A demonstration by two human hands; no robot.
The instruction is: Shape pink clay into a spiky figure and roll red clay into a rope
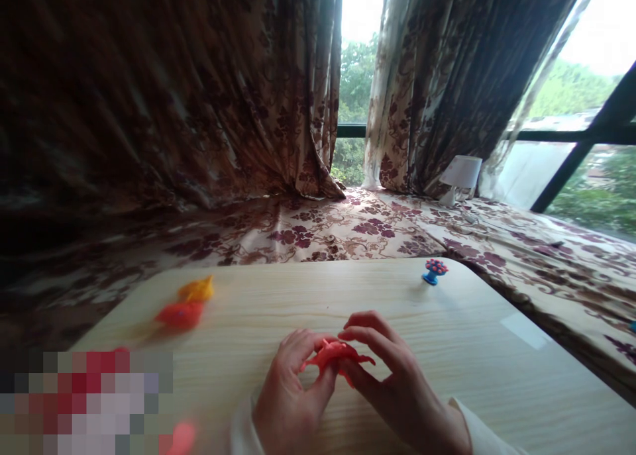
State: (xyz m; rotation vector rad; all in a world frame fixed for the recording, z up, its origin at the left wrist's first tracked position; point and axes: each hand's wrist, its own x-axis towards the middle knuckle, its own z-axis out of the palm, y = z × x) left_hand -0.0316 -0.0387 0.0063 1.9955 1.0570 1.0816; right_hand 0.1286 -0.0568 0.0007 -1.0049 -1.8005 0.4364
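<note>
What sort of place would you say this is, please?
Probably a room in a home: floral curtains frame the window, matching fabric spreads beyond the pale table, and a small white lamp stands on that fabric.

The left hand (297, 375) was bent into a pinch, thumb angled inward below its curved index finger. Just beside it, the right hand (392, 369) arched over, index and middle fingers reaching toward the left, its thumb beneath them, near the left thumb. Behind the right hand, the wrist (456, 423) slanted outward.
</note>
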